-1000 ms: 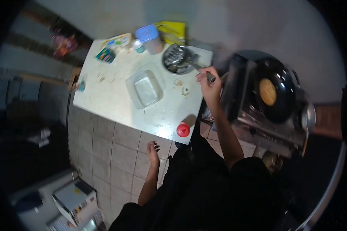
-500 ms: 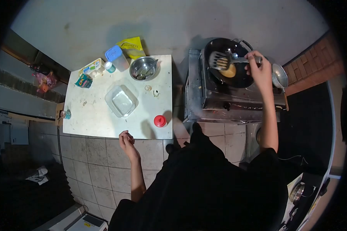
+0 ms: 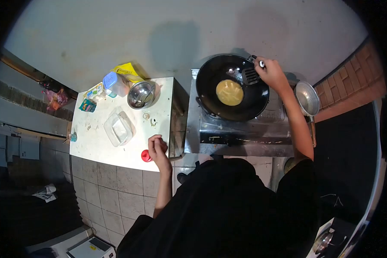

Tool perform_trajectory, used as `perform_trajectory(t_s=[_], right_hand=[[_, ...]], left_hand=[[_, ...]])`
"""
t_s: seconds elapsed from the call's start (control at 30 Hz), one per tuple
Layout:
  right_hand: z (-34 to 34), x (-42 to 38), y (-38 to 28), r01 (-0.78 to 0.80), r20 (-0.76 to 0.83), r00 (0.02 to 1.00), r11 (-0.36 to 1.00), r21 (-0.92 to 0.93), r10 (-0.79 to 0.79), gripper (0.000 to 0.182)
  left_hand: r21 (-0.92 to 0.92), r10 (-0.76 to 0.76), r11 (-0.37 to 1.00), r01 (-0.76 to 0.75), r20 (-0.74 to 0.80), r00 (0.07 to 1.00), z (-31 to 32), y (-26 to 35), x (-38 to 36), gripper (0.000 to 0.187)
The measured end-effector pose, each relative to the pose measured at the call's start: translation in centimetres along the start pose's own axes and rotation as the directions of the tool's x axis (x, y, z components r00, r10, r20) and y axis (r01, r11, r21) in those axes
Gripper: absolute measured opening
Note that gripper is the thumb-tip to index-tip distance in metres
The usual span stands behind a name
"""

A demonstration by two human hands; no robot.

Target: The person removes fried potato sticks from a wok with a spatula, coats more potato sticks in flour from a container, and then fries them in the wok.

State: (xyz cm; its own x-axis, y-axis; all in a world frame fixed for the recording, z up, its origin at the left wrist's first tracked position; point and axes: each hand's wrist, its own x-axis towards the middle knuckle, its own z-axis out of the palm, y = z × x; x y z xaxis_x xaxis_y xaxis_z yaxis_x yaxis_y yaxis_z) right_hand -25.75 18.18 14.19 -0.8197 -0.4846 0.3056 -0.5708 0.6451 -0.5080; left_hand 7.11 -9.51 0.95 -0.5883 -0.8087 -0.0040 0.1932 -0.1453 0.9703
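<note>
My right hand (image 3: 271,75) is closed round the handle of a slotted spatula (image 3: 250,76), right beside the wok's loop handle (image 3: 253,58). The spatula's dark slotted head is inside the black wok (image 3: 210,96), near its right wall. A round, pale yellow omelette (image 3: 230,92) lies in the wok, left of the spatula. My left hand (image 3: 160,152) hovers over the table's front right corner, fingers loosely curled and holding nothing. It partly overlaps a red-lidded jar (image 3: 146,155) in this view.
The wok is over a metal stove (image 3: 245,136); a small pan (image 3: 307,99) sits to its right. On the white table (image 3: 94,144) are a clear container (image 3: 118,129), a steel bowl (image 3: 141,95), a blue-lidded box (image 3: 111,80) and a yellow packet (image 3: 127,71).
The spatula has moved off the omelette to the wok's right side, beside the loop handle. The wok appears larger and more face-on. My left hand has moved right, to the red-lidded jar; the view has shifted.
</note>
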Motion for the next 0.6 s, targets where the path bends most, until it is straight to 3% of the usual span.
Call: perform_trajectory(t_s=[0.17,0.23,0.27,0.43,0.5,0.53,0.6], right_hand=[[1.2,1.6,4.4,0.102,0.077,0.990,0.979,0.174,-0.117,0.017],[1.2,2.1,4.5,-0.039,0.211,0.977,0.960,0.277,-0.021,0.018],[1.0,2.3,4.1,-0.031,0.163,0.986,0.947,0.320,-0.022,0.019],[-0.4,3.8,3.6,-0.083,0.174,0.984,0.966,0.246,0.040,0.018],[0.4,4.3,4.4,-0.007,0.158,0.987,0.997,0.075,-0.005,0.018],[0.8,4.4,4.8,-0.010,0.162,0.987,0.997,0.080,-0.003,0.018],[1.5,4.4,5.4,-0.034,0.221,0.975,0.963,0.269,-0.028,0.017]], left_hand=[[-0.021,-0.014,1.000,0.015,0.033,0.999,6.0,-0.4,-1.6,0.015],[-0.023,-0.025,0.999,0.026,0.020,0.999,7.1,-0.6,-2.0,0.015],[-0.016,-0.030,0.999,0.031,0.024,0.999,7.3,-0.6,-2.0,0.015],[0.064,-0.055,0.996,0.056,-0.028,0.998,7.1,-1.3,-1.9,0.015],[0.090,-0.064,0.994,0.067,-0.045,0.997,7.4,-1.2,-1.5,0.016],[0.101,-0.052,0.993,0.057,-0.050,0.997,7.6,-1.1,-1.3,0.016],[0.118,-0.045,0.992,0.052,-0.060,0.997,8.0,-0.8,-1.1,0.016]])
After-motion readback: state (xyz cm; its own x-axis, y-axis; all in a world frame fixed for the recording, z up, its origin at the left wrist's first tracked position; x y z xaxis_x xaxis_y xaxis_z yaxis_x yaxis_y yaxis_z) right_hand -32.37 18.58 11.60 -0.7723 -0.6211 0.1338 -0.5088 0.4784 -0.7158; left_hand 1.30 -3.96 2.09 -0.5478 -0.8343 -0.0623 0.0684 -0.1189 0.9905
